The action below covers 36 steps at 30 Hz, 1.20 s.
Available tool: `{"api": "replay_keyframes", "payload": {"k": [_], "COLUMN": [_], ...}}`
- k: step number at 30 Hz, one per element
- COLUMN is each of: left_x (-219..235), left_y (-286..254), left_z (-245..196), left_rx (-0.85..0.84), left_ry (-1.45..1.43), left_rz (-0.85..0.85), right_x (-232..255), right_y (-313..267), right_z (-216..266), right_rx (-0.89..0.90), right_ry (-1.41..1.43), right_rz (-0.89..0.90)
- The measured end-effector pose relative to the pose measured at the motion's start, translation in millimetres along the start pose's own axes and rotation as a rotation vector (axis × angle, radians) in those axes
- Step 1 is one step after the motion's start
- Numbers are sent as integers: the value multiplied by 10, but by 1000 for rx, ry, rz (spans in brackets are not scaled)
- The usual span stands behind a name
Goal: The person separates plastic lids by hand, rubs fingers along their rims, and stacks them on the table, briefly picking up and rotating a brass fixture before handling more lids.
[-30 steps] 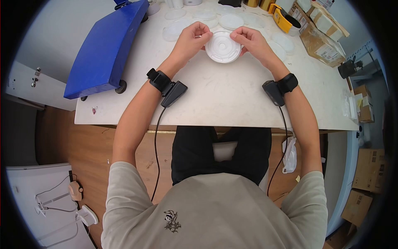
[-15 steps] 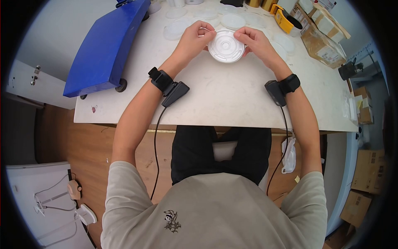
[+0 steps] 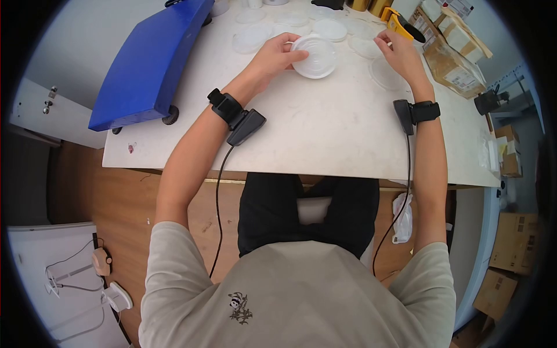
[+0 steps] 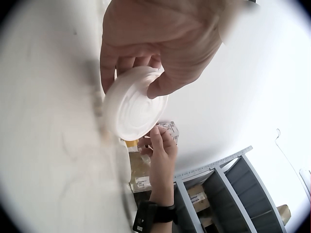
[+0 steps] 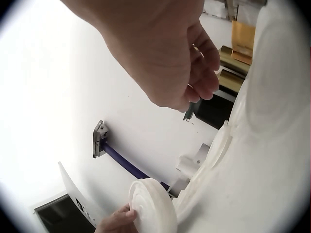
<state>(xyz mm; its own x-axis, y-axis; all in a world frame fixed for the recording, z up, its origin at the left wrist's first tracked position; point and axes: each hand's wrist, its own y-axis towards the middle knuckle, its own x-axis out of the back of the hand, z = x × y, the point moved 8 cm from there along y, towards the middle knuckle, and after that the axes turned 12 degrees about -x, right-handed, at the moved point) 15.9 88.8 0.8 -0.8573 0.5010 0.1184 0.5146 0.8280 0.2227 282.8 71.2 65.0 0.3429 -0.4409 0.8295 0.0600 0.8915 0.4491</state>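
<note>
A round, whitish plastic lid (image 3: 316, 58) with a raised rim and ringed face is tilted above the table. My left hand (image 3: 271, 61) grips its left edge, thumb on the face and fingers behind; in the left wrist view the thumb presses on the lid (image 4: 136, 107). Off to the right, my right hand (image 3: 401, 55) hovers apart from the lid, over flat clear discs (image 3: 386, 72). The right wrist view shows the right hand (image 5: 165, 58) with loosely bent fingers and nothing visible held.
More translucent discs (image 3: 252, 37) lie across the back of the white table (image 3: 278, 136). A blue platform on wheels (image 3: 154, 64) stands at left. Taped cardboard boxes (image 3: 455, 66) and a yellow-and-black object (image 3: 400, 26) are at the back right. Cables hang from both wrist cameras.
My right hand has let go of the lid and moved right. The left hand still holds the lid, which has turned to a different tilt.
</note>
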Motion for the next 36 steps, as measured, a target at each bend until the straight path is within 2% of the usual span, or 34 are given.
{"api": "replay_keyframes", "payload": {"k": [1,3,7,15,18,24,28,30,34,36], "left_x": [-9,-15,-28,-4,10,13,-11,-1,25,39], "left_y": [-10,-39,-29,-6,-16,-30,-73,-99,-68,-56], "left_z": [-13,-60,-52,-44,-66,-83,-142,-160,-100,-80], "left_rx": [0,2,-26,-39,-43,-30,3,9,-4,-1], "left_ry": [-3,9,14,25,34,12,-19,-46,-85,-116], "left_rz": [1,-12,1,-16,-50,-59,-83,-108,-105,-109], "right_x": [24,-80,-98,-422,-437,-516,-404,-294,-150,-2], "right_y": [28,58,4,-105,-140,-150,-162,-147,-161,-127], "right_z": [-131,-402,-531,-202,-49,14,160,303,442,442], "right_rx": [-1,-80,-141,-72,7,2,3,85,128,175], "right_ry": [-3,-140,-175,17,10,-43,76,210,233,262], "right_rz": [1,145,261,429,409,464,370,262,197,38]}}
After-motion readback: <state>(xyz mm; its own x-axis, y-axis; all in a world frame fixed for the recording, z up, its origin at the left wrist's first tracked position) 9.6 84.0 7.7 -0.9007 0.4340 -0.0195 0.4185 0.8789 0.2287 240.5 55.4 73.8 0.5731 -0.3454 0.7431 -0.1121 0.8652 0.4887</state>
